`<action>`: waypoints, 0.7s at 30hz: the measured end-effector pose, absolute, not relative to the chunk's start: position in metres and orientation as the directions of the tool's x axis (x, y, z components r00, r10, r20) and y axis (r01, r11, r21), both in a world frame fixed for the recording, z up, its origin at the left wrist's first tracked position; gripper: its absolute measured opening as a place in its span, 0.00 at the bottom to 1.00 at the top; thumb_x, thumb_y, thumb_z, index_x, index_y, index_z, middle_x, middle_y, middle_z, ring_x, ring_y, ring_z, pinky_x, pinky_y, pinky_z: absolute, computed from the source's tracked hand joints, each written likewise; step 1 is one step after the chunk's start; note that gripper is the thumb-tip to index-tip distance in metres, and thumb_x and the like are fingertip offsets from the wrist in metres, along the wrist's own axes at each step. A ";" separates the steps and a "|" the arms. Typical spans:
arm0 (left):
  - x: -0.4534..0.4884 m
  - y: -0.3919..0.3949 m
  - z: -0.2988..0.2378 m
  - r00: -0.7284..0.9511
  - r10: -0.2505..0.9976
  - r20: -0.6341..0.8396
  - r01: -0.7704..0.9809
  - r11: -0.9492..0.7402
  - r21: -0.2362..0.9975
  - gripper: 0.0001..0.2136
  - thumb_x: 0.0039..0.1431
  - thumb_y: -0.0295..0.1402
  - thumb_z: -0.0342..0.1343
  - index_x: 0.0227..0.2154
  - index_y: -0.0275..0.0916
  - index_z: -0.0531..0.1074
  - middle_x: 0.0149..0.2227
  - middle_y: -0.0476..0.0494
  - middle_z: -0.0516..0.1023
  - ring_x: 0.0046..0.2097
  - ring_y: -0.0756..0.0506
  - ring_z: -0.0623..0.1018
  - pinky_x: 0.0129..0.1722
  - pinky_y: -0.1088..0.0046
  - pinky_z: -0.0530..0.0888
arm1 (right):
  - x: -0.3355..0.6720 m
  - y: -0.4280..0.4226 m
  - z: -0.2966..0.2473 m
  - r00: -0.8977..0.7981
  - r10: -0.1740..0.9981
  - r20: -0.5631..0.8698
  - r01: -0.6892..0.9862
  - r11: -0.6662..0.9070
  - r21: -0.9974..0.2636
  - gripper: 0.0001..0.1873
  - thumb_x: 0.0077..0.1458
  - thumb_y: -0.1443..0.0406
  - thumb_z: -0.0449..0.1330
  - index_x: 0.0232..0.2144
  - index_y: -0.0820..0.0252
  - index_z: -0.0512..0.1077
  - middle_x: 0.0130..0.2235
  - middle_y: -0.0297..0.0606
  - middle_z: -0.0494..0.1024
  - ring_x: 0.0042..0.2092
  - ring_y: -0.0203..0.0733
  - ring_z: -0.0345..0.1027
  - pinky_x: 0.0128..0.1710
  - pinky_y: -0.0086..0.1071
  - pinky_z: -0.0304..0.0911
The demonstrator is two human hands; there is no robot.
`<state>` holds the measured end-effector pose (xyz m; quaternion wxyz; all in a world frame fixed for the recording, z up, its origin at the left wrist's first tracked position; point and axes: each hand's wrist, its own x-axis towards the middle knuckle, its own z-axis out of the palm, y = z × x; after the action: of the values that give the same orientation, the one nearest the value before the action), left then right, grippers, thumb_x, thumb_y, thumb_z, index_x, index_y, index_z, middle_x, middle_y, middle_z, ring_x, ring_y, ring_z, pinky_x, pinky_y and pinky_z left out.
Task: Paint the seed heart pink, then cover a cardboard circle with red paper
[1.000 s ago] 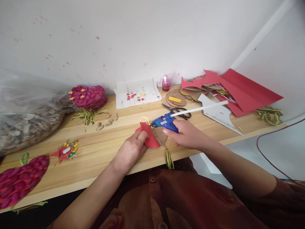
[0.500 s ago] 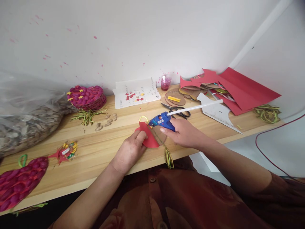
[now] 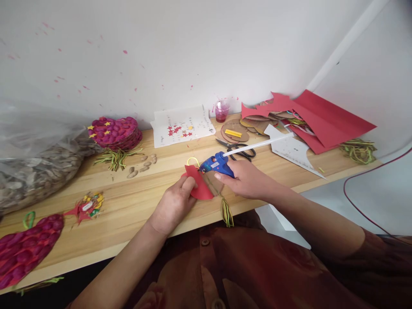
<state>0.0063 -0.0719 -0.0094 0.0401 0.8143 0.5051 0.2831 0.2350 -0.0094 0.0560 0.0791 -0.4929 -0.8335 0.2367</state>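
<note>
My right hand (image 3: pixel 243 177) is closed around a blue glue gun (image 3: pixel 215 165), with a long white glue stick (image 3: pixel 257 145) poking out of its back. Its nozzle points left, at the edge of a folded-back piece of red paper (image 3: pixel 201 189). Fingers of my left hand (image 3: pixel 177 199) pinch that paper. Under the paper lies a brown cardboard piece (image 3: pixel 216 182), partly hidden. A yellow loop (image 3: pixel 193 161) shows at its top, and a green and yellow yarn tassel (image 3: pixel 227 212) hangs from it over the table's front edge.
Black scissors (image 3: pixel 240 150) lie behind the glue gun. Red paper sheets (image 3: pixel 334 122) and cardboard discs (image 3: pixel 236 128) are at the right back. Peanuts (image 3: pixel 141 166), a purple-red decorated stack (image 3: pixel 114 133) and a clear plastic bag (image 3: pixel 38 163) are on the left. A purple-stained cup (image 3: pixel 222 110) stands by the wall.
The view has shifted slightly. The glue gun's nozzle stays near the red paper's edge, and both hands keep their holds.
</note>
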 end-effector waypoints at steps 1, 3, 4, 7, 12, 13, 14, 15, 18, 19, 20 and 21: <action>0.006 -0.072 -0.009 0.330 0.844 0.423 0.798 -0.489 0.352 0.08 0.57 0.21 0.53 0.32 0.42 0.63 0.32 0.49 0.74 0.30 0.49 0.75 0.30 0.76 0.71 | 0.235 -0.009 0.056 -0.501 0.860 -0.101 0.788 0.404 -0.465 0.17 0.63 0.52 0.53 0.30 0.58 0.65 0.28 0.39 0.74 0.29 0.39 0.63 0.31 0.33 0.52; 0.006 -0.072 -0.009 0.327 0.843 0.428 0.797 -0.489 0.355 0.08 0.57 0.21 0.53 0.32 0.42 0.63 0.32 0.49 0.74 0.30 0.49 0.75 0.29 0.76 0.71 | 0.235 -0.009 0.055 -0.502 0.859 -0.098 0.791 0.411 -0.453 0.17 0.64 0.52 0.53 0.31 0.59 0.66 0.29 0.40 0.75 0.29 0.40 0.64 0.31 0.33 0.52; 0.006 -0.072 -0.009 0.326 0.842 0.430 0.795 -0.490 0.357 0.08 0.57 0.21 0.53 0.32 0.42 0.63 0.32 0.49 0.74 0.30 0.49 0.75 0.29 0.76 0.71 | 0.235 -0.009 0.056 -0.506 0.857 -0.096 0.790 0.416 -0.450 0.17 0.64 0.52 0.53 0.32 0.60 0.67 0.29 0.41 0.76 0.30 0.41 0.64 0.31 0.33 0.52; 0.006 -0.071 -0.009 0.321 0.843 0.432 0.794 -0.488 0.362 0.08 0.57 0.21 0.53 0.32 0.42 0.63 0.32 0.49 0.74 0.30 0.49 0.75 0.29 0.77 0.71 | 0.235 -0.010 0.058 -0.516 0.851 -0.096 0.790 0.430 -0.438 0.17 0.64 0.53 0.52 0.34 0.61 0.68 0.31 0.42 0.77 0.31 0.42 0.66 0.31 0.34 0.53; 0.006 -0.071 -0.009 0.318 0.849 0.422 0.800 -0.479 0.362 0.08 0.57 0.22 0.53 0.32 0.41 0.63 0.32 0.49 0.74 0.30 0.49 0.75 0.29 0.76 0.71 | 0.239 -0.012 0.061 -0.542 0.832 -0.117 0.786 0.453 -0.421 0.18 0.66 0.53 0.51 0.37 0.62 0.69 0.34 0.45 0.79 0.34 0.44 0.68 0.34 0.34 0.55; 0.007 -0.071 -0.009 0.316 0.848 0.425 0.800 -0.479 0.361 0.08 0.57 0.22 0.53 0.32 0.41 0.63 0.32 0.49 0.74 0.30 0.49 0.75 0.29 0.77 0.71 | 0.239 -0.012 0.061 -0.545 0.829 -0.121 0.786 0.456 -0.418 0.18 0.66 0.53 0.51 0.38 0.62 0.69 0.36 0.46 0.79 0.35 0.44 0.69 0.35 0.34 0.55; 0.007 -0.071 -0.008 0.314 0.847 0.429 0.799 -0.480 0.362 0.08 0.57 0.22 0.54 0.32 0.41 0.63 0.32 0.49 0.74 0.30 0.49 0.75 0.29 0.77 0.71 | 0.240 -0.012 0.062 -0.545 0.829 -0.125 0.789 0.456 -0.412 0.19 0.66 0.52 0.51 0.38 0.62 0.69 0.37 0.46 0.80 0.36 0.45 0.69 0.35 0.34 0.56; 0.007 -0.071 -0.008 0.314 0.845 0.433 0.796 -0.482 0.365 0.08 0.57 0.22 0.54 0.32 0.41 0.63 0.32 0.50 0.74 0.29 0.50 0.75 0.29 0.77 0.71 | 0.240 -0.012 0.062 -0.543 0.830 -0.129 0.793 0.456 -0.404 0.19 0.66 0.52 0.51 0.39 0.63 0.69 0.37 0.47 0.80 0.36 0.45 0.70 0.36 0.34 0.56; 0.006 -0.071 -0.008 0.311 0.848 0.429 0.793 -0.480 0.375 0.08 0.57 0.21 0.54 0.32 0.41 0.63 0.32 0.49 0.74 0.30 0.50 0.75 0.30 0.77 0.71 | 0.241 -0.012 0.064 -0.543 0.828 -0.142 0.804 0.462 -0.375 0.20 0.66 0.52 0.50 0.38 0.63 0.69 0.37 0.48 0.80 0.35 0.46 0.69 0.34 0.35 0.55; 0.006 -0.071 -0.008 0.311 0.852 0.421 0.795 -0.476 0.377 0.08 0.57 0.22 0.54 0.32 0.41 0.63 0.33 0.49 0.75 0.30 0.49 0.76 0.30 0.77 0.71 | 0.242 -0.012 0.065 -0.543 0.827 -0.147 0.807 0.464 -0.366 0.20 0.66 0.51 0.50 0.38 0.63 0.69 0.36 0.48 0.79 0.34 0.46 0.69 0.34 0.35 0.54; 0.006 -0.071 -0.007 0.309 0.857 0.413 0.798 -0.470 0.378 0.08 0.57 0.22 0.54 0.32 0.41 0.64 0.33 0.49 0.75 0.31 0.49 0.76 0.30 0.76 0.72 | 0.242 -0.012 0.066 -0.543 0.826 -0.152 0.809 0.466 -0.358 0.20 0.66 0.51 0.50 0.37 0.62 0.69 0.35 0.47 0.79 0.34 0.45 0.68 0.33 0.35 0.54; 0.006 -0.072 -0.007 0.307 0.861 0.404 0.801 -0.463 0.378 0.08 0.57 0.22 0.54 0.32 0.41 0.64 0.33 0.48 0.75 0.31 0.49 0.76 0.31 0.76 0.72 | 0.242 -0.013 0.066 -0.544 0.824 -0.159 0.810 0.467 -0.355 0.20 0.66 0.51 0.50 0.36 0.62 0.69 0.34 0.47 0.79 0.33 0.45 0.68 0.33 0.35 0.54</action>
<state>0.0062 -0.0715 -0.0070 0.0528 0.8067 0.5154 0.2844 0.2424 -0.0126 0.0665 0.0170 -0.4770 -0.8562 0.1976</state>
